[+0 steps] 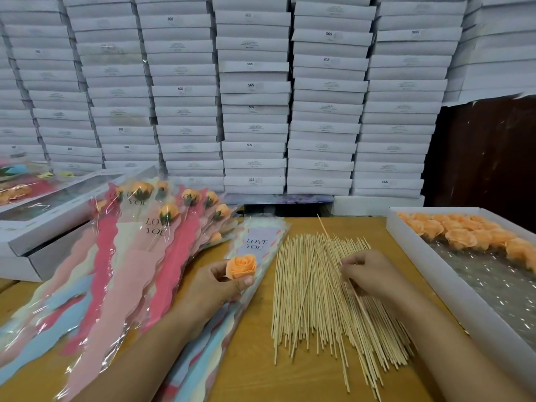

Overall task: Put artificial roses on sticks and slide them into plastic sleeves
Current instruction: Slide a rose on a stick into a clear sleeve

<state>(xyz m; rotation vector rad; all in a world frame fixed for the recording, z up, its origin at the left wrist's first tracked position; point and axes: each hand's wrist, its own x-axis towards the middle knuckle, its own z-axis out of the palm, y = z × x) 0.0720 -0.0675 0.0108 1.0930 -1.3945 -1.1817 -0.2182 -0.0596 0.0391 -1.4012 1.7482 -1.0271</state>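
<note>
Pinching thin wooden stick (357, 300), soft peach rose (241, 266)

left grip (216, 281): bare | right grip (369, 275): bare | forearms: sleeveless

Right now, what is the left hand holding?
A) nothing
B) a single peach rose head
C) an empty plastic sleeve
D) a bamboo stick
B: the left hand grips a peach rose head above the empty sleeves, while the right hand pinches one stick from the pile.
</note>
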